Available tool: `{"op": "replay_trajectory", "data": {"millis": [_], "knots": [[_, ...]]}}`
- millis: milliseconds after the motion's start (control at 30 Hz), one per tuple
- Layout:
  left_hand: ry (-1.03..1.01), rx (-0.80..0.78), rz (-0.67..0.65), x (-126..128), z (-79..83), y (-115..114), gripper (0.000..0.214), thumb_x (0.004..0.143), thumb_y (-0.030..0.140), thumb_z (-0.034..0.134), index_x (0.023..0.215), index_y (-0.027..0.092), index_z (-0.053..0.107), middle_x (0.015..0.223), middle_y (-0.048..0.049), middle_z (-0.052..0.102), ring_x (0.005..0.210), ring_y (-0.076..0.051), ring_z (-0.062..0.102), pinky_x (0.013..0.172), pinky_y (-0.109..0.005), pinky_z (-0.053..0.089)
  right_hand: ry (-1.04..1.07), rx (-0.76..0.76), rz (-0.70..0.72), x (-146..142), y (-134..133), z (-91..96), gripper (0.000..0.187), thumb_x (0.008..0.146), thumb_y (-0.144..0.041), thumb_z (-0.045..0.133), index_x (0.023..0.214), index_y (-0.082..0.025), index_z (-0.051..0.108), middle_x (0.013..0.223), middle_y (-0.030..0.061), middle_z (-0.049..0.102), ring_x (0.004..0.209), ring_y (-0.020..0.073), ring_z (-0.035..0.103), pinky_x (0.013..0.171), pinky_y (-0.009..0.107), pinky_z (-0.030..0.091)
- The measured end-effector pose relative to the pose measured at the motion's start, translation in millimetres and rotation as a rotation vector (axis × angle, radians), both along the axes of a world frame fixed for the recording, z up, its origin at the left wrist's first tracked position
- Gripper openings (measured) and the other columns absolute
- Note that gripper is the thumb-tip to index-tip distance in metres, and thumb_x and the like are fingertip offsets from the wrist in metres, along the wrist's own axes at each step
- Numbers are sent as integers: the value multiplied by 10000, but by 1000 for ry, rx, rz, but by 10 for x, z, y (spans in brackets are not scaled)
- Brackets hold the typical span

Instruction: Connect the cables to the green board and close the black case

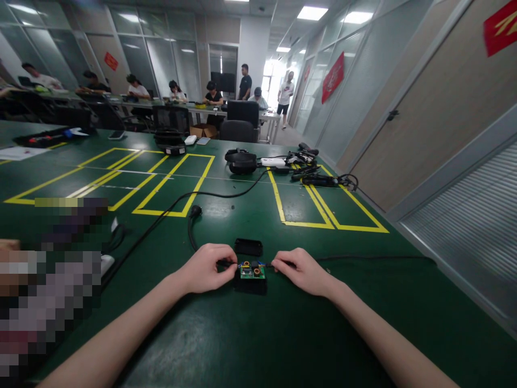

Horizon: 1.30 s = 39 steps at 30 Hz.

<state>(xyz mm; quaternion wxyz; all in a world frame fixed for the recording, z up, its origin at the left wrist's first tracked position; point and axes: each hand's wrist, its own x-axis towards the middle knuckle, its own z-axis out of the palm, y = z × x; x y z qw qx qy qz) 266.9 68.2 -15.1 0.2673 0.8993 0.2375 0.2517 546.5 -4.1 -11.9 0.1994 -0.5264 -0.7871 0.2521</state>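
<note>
A small green circuit board (252,271) with copper-wound coils and coloured wires sits between my hands, over a black case half (250,287). The other black case half (248,247) lies just behind it. My left hand (212,268) is closed on the black cable at the board's left end; this cable runs back to a plug (196,211). On the right, my right hand (301,271) pinches the black cable leaving the board's other end. That cable (371,257) stretches along the table to the right. Both hands rest close to the green tabletop.
Headphones (240,161), a white power strip (273,161) and a heap of black gear (305,164) stand farther back. A long cord (173,203) crosses the green table (194,345). Yellow tape marks rectangles on it. A blurred-out person is at the left; several people are in the background.
</note>
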Motion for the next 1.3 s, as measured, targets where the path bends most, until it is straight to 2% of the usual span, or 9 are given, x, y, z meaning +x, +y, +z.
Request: {"op": "replay_trajectory", "data": {"millis": [233, 400, 633, 800, 1067, 1300], "knots": [[57, -50, -83, -1, 13, -18, 136, 860, 199, 580, 759, 165, 664, 682, 3, 623, 598, -113, 563, 577, -211, 414, 79, -81, 72, -34, -36, 24, 473, 1033, -468, 460, 696, -183, 627, 587, -22, 523, 535, 120, 460, 561, 253, 344], [89, -30, -60, -9, -13, -11, 124, 843, 181, 588, 743, 168, 660, 684, 3, 627, 592, -111, 567, 569, -207, 407, 50, -103, 89, -72, -43, 12, 443, 1029, -431, 483, 691, -182, 626, 556, -39, 473, 506, 112, 432, 536, 246, 310], [120, 26, -2, 5, -58, 9, 105, 878, 194, 603, 800, 180, 672, 719, 7, 652, 595, -114, 582, 576, -211, 421, -48, -22, 7, -55, -19, 7, 368, 1030, -353, 514, 789, -182, 735, 625, 0, 629, 531, 130, 526, 557, 256, 335], [114, 50, 21, 7, -52, 5, 118, 924, 231, 591, 866, 183, 682, 753, 0, 676, 592, -114, 587, 572, -213, 428, -54, 8, 12, -25, 0, 1, 361, 1044, -343, 485, 917, -191, 787, 703, 23, 710, 570, 148, 601, 579, 261, 384], [144, 48, -30, -8, -48, 3, 101, 947, 220, 589, 932, 189, 685, 805, -4, 691, 618, -118, 604, 594, -222, 433, -47, 47, 68, 2, -5, -44, 314, 1023, -331, 508, 926, -187, 769, 741, 34, 733, 611, 158, 640, 613, 265, 439], [109, 109, -66, 17, -53, 11, 123, 965, 184, 564, 916, 188, 677, 870, -43, 713, 814, -178, 634, 734, -281, 482, -95, 145, 88, 3, -1, -52, 198, 998, -256, 551, 971, -196, 737, 868, 45, 760, 696, 166, 680, 662, 270, 490]]}}
